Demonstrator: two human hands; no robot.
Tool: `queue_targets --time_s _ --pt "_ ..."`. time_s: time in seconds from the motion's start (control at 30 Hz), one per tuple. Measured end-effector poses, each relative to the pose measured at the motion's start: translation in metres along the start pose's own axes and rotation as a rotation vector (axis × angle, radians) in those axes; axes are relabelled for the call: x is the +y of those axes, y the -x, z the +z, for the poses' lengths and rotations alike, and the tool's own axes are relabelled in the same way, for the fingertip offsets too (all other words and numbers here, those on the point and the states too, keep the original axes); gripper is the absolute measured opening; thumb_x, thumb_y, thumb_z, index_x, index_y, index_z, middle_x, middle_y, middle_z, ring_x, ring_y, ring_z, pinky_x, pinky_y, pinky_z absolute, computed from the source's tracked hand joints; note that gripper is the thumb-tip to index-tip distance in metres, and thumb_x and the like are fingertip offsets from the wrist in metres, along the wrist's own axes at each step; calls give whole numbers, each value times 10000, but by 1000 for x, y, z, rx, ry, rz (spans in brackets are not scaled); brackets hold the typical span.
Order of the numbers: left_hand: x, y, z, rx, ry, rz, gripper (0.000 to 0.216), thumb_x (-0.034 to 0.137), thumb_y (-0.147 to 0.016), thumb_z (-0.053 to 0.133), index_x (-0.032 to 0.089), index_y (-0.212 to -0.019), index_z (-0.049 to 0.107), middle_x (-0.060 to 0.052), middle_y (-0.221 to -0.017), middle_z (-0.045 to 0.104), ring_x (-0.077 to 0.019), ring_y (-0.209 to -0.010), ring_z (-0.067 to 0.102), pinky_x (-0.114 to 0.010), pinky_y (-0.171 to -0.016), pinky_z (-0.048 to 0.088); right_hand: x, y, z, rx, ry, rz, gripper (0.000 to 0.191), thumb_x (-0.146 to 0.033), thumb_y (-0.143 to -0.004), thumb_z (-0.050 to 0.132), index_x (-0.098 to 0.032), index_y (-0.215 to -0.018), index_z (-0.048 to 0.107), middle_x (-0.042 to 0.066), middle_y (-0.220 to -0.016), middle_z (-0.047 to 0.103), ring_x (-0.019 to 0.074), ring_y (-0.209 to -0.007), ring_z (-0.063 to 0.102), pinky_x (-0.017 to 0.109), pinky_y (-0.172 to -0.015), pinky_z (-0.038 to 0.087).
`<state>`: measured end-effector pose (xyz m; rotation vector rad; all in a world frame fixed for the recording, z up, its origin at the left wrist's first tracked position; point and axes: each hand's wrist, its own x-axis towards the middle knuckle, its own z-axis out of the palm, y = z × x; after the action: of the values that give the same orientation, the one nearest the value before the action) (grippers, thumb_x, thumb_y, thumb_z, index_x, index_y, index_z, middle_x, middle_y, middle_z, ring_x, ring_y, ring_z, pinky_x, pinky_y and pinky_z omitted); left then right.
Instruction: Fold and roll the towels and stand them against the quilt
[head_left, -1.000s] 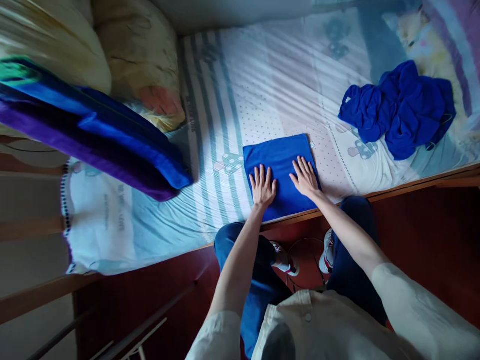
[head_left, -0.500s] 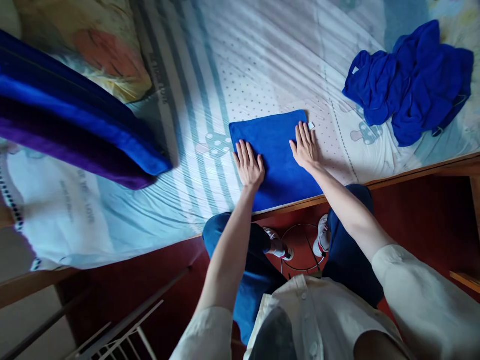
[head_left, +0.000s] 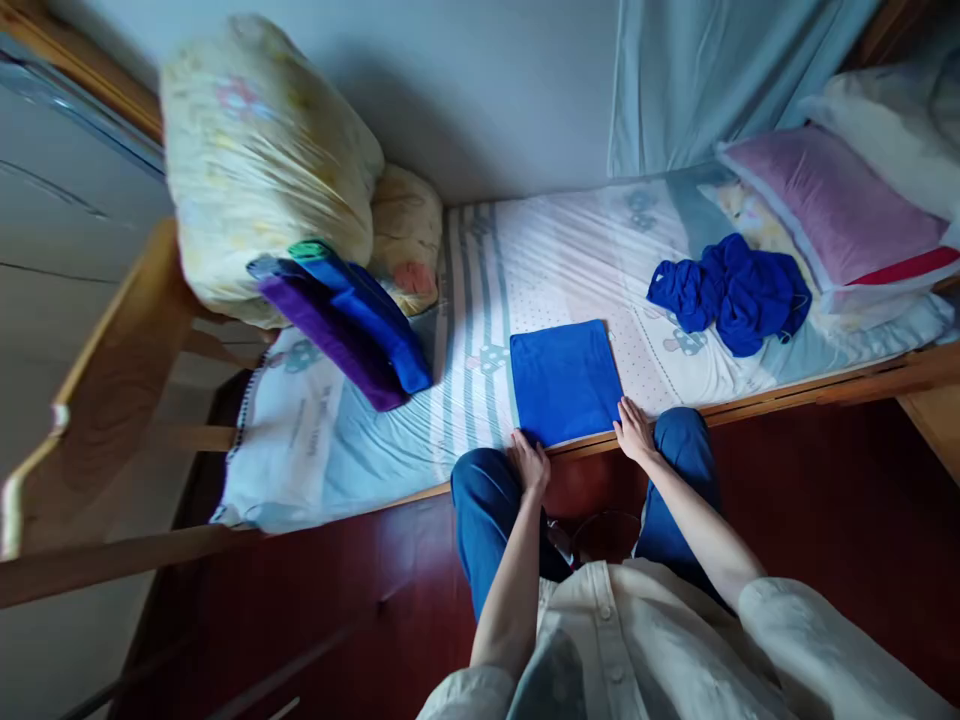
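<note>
A square of blue cloth, seemingly a towel, lies flat on the bed, its near edge along the wooden bed rail. At its near left corner, my left hand has its fingers closed on the edge. My right hand holds the near right corner in the same way, thumb and fingers close together. Further right sits a crumpled heap of blue cloth, apart from both hands. To the left, rolled or folded blue cloths lie beside a purple one.
A patterned sheet covers the bed. A bulky yellow quilt stands at the left end near a wooden bed frame. At the right end lies a pink pillow. A curtain hangs behind.
Both hands have slid from the flat towel's middle and right side toward me, to its near corners. The fingers have gone from spread flat to closed. The view has tilted up and widened.
</note>
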<state>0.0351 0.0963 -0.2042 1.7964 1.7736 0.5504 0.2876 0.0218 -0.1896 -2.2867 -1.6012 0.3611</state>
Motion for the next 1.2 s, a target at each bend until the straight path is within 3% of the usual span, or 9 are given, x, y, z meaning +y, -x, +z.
queue_targets --time_s 0.1,0.2,0.3,0.5,0.63,0.8,0.97,1.1,1.2 --pt "-1 1 -7 27 128 -64 604 209 -935 430 57 -1518 395 -296 -1507 520 -342 -1475 457 -540 -1211 365 6 5 -4 88 -109 123 435 -242 -969 448 -90 -1323 649 208 -1363 675 296 -1315 595 468 -1149 439" --pt "-1 -3 -18 40 168 -149 458 194 -931 444 124 -1375 530 -226 -1306 656 -317 -1303 606 -499 -1123 461 12 2 -10 129 -313 361 300 -266 -939 520 -143 -1155 688 179 -1136 750 304 -1153 678 436 -1071 488" --pt "0 -6 -29 60 131 -242 321 217 -922 488 116 -1200 613 -196 -1135 687 -304 -1146 679 -454 -1038 514 16 -3 -13 95 -528 542 184 -272 -892 625 -173 -1042 663 155 -985 765 303 -1021 728 397 -976 536" --pt "3 -13 -37 56 166 -301 145 290 -887 571 168 -946 623 -81 -788 680 -276 -845 728 -410 -831 568 12 -11 -14 66 -694 641 101 -222 -860 665 -199 -938 606 13 -654 677 200 -551 686 304 -609 564" --pt "7 -20 -34 48 235 -344 76 258 -838 600 190 -871 593 -20 -663 633 -228 -665 708 -328 -672 552 9 -12 -17 89 -764 648 82 -189 -832 657 -211 -872 589 -36 -594 616 156 -475 643 248 -507 518" --pt "9 -23 -38 46 295 -359 145 196 -797 556 203 -930 612 49 -540 546 -185 -536 630 -265 -563 490 11 -9 -26 77 -818 596 48 -184 -771 635 -216 -805 626 -68 -522 561 141 -451 607 217 -445 467" --pt "7 -22 -45 -13 327 -330 213 143 -728 523 171 -834 706 31 -477 523 -178 -513 592 -267 -564 467 15 -9 -32 -2 -871 543 53 -194 -708 646 -188 -675 687 -27 -508 604 136 -441 577 237 -454 481" --pt "7 -24 -47 -46 366 -315 272 152 -714 546 110 -880 757 2 -527 572 -186 -567 619 -283 -593 500 16 -13 -31 7 -888 505 191 -227 -682 673 -153 -821 779 -4 -566 666 150 -509 618 262 -533 527" --pt "7 -28 -48 -52 378 -278 353 136 -675 600 94 -985 765 12 -597 599 -169 -619 629 -276 -649 530 15 -18 -28 97 -822 397 293 -251 -638 716 -148 -899 803 4 -622 704 171 -582 653 282 -593 555"
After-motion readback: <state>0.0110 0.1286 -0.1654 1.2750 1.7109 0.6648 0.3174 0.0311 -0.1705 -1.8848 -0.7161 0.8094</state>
